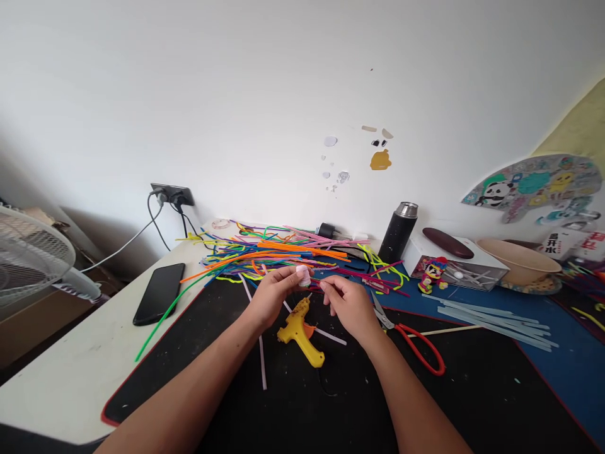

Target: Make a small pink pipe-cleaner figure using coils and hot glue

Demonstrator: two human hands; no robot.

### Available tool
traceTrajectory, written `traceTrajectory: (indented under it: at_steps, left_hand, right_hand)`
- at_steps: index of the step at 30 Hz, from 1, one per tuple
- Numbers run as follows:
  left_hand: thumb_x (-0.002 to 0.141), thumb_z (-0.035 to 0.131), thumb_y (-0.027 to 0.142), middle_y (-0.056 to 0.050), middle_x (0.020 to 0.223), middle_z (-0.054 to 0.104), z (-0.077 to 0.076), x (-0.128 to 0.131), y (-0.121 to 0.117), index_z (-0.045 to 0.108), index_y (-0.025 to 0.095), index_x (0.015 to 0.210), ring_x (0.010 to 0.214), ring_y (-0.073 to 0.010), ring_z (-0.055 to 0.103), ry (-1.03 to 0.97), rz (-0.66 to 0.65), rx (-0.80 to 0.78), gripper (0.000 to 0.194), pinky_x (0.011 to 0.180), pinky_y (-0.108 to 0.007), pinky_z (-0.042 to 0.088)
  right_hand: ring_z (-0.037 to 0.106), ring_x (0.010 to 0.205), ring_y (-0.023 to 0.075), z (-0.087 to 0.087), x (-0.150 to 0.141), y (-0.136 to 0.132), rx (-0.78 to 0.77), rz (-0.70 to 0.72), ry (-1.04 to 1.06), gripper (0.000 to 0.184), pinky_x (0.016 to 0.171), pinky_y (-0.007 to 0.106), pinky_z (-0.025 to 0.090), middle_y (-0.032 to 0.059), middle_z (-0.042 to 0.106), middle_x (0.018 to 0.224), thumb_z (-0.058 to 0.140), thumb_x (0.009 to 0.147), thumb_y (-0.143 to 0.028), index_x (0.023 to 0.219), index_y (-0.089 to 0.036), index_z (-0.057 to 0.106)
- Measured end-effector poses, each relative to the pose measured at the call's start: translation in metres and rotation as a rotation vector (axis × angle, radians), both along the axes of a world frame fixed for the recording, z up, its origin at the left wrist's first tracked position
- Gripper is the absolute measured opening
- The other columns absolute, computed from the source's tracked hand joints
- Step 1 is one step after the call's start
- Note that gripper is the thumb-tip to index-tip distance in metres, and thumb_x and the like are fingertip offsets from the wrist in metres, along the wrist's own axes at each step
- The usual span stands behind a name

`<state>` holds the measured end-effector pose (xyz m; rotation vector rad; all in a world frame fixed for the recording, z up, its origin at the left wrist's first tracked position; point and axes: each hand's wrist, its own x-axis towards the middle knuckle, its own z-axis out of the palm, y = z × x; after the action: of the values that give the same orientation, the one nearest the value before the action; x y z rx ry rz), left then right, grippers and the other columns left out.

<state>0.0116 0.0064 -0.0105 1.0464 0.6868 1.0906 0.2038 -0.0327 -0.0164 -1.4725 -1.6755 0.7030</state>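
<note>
Left hand [273, 294] pinching pale piece [304, 276]. Right hand [350, 304] just right of piece, curled; cannot tell whether gripping.

I log remotely: home craft desk [70, 378], apparently; pipe cleaners [283, 248], glue gun [302, 337], scissors [401, 327], household fan [33, 246], wall sockets [171, 193], wall stickers [380, 160].

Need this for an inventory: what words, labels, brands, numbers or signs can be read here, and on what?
"开水": black characters on the white printed item at far right; the character above them is unclear.
Red characters on the item beside it: too blurred to read.
No text can be made out on the yellow glue gun, phone or black flask.
</note>
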Motion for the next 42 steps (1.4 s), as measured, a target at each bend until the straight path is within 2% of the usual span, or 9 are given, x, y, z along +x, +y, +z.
traceTrajectory:
  at_steps: [6,13,21,28,33,42]
  left_hand:
    - [0.078,0.088,0.044,-0.008,0.085,0.075,-0.007,0.001,0.001,0.083,0.014,0.086,0.083,-0.0183,0.068,-0.023,-0.022,-0.024,0.031,0.087,-0.030,0.054]
    - [0.076,0.090,0.043,-0.009,0.092,0.079,-0.008,0.001,0.002,0.084,0.015,0.093,0.088,-0.0191,0.071,-0.061,-0.029,-0.052,0.033,0.091,-0.030,0.056]
    - [0.074,0.090,0.044,-0.009,0.098,0.077,-0.009,-0.006,0.009,0.083,0.017,0.093,0.094,-0.0221,0.069,-0.039,0.101,-0.049,0.034,0.084,-0.031,0.057]
    - [0.075,0.087,0.051,-0.006,0.094,0.074,-0.010,-0.007,0.010,0.081,0.019,0.093,0.092,-0.0207,0.067,0.086,0.148,-0.004,0.037,0.083,-0.030,0.054]
    - [0.081,0.083,0.051,-0.006,0.094,0.072,-0.010,-0.006,0.007,0.079,0.020,0.097,0.090,-0.0204,0.065,0.138,0.095,0.051,0.036,0.082,-0.031,0.053]
    - [0.082,0.082,0.048,-0.007,0.108,0.074,-0.007,-0.006,0.005,0.079,0.022,0.104,0.090,-0.0200,0.062,0.222,0.096,0.181,0.034,0.079,-0.030,0.051]
  right_hand:
    - [0.063,0.052,0.0155,0.002,-0.004,-0.002,0.004,0.027,-0.090,0.025,0.056,0.026,0.045,-0.0009,0.073,0.075,0.054,0.100,-0.041,0.095,-0.025,0.072]
    - [0.064,0.053,0.0168,0.001,-0.006,-0.001,0.037,0.025,-0.097,0.025,0.055,0.027,0.045,0.0013,0.074,0.077,0.056,0.099,-0.042,0.096,-0.025,0.074]
    - [0.060,0.049,0.0143,0.001,0.001,0.002,0.057,-0.018,0.080,0.029,0.054,0.026,0.044,-0.0013,0.066,0.068,0.054,0.100,-0.043,0.085,-0.023,0.070]
    - [0.058,0.047,0.0141,0.000,0.006,0.005,0.043,-0.056,0.230,0.030,0.051,0.027,0.044,-0.0001,0.065,0.070,0.057,0.097,-0.045,0.100,-0.020,0.074]
    - [0.058,0.047,0.0139,0.000,0.004,0.004,-0.005,-0.007,0.209,0.033,0.052,0.027,0.044,-0.0003,0.066,0.072,0.055,0.097,-0.043,0.110,-0.020,0.075]
    - [0.055,0.048,0.0138,0.004,0.003,0.001,0.031,-0.025,0.049,0.030,0.050,0.026,0.042,0.0003,0.070,0.073,0.053,0.099,-0.041,0.099,-0.022,0.076]
